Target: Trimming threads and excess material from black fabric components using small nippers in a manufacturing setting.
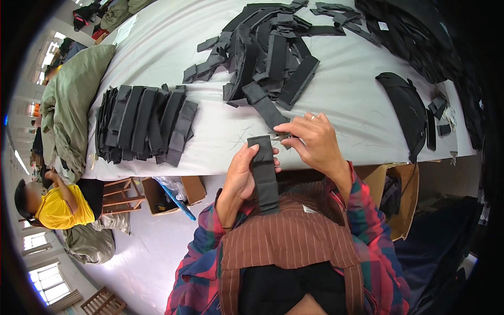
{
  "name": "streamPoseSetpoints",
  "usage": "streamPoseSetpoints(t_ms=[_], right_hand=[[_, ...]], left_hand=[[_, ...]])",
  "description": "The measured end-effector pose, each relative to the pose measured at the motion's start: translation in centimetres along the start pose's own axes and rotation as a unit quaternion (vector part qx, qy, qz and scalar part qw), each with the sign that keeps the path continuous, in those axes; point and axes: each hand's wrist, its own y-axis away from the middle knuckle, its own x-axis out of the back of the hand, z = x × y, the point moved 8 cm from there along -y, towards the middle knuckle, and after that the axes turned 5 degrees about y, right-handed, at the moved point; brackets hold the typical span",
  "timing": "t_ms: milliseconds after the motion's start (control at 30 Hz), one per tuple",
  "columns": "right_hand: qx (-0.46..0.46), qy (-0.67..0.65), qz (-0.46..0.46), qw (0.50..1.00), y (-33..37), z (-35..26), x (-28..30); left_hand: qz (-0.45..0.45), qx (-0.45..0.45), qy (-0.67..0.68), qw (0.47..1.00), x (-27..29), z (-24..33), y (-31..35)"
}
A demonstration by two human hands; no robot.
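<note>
My left hand (240,174) grips a dark grey fabric strip (265,181) between thumb and fingers, just over the table's front edge; the strip hangs toward my lap. My right hand (317,144) is closed on small metal thread snips (280,137), mostly hidden by the fingers. Their tip is at the strip's upper right corner; whether the blades are apart is too small to tell. Beyond my hands lies a loose heap of similar strips (275,55), one of them reaching down behind my right fingers. To the left, more strips form a neat overlapping row (142,123).
A white cloth covers the table (346,118), with loose thread bits on it. Black fabric (407,37) and a curved black piece (403,107) lie at right. Below stand cardboard boxes (195,189). A person in yellow (65,207) sits at left beside an olive bundle (76,100).
</note>
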Motion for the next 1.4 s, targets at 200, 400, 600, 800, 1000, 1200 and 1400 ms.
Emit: streamPoseSetpoints(t_ms=[200, 400, 600, 800, 1000, 1200, 1400], right_hand=[[0.083, 0.063, -0.032, 0.994, -0.5, -0.4, 0.2], [0.11, 0.045, -0.053, 0.991, -0.6, 0.2, 0.4], [0.13, 0.061, -0.08, 0.986, -0.8, 0.1, 0.6], [0.15, 0.083, -0.121, 0.978, -0.5, 0.7, 0.5], [0.082, 0.01, -0.079, 0.993, -0.8, 0.9, 1.2], [0.119, 0.032, -0.086, 0.989, -0.6, 0.4, 0.2], [0.129, 0.069, -0.104, 0.984, -0.6, 0.6, 0.1]], left_hand=[[-0.037, 0.035, -0.028, 0.998, -0.7, -1.0, 0.1], [-0.029, 0.036, -0.045, 0.998, -0.6, -1.1, 0.1], [-0.033, 0.057, -0.053, 0.996, -0.7, -1.6, 0.3], [-0.039, 0.064, -0.031, 0.997, -0.6, -1.8, 0.3], [-0.031, 0.06, -0.033, 0.997, -0.4, -1.5, 0.3], [-0.038, 0.068, -0.035, 0.996, -0.8, -1.7, 0.2], [-0.035, 0.059, -0.038, 0.997, 0.2, -1.9, 0.2]])
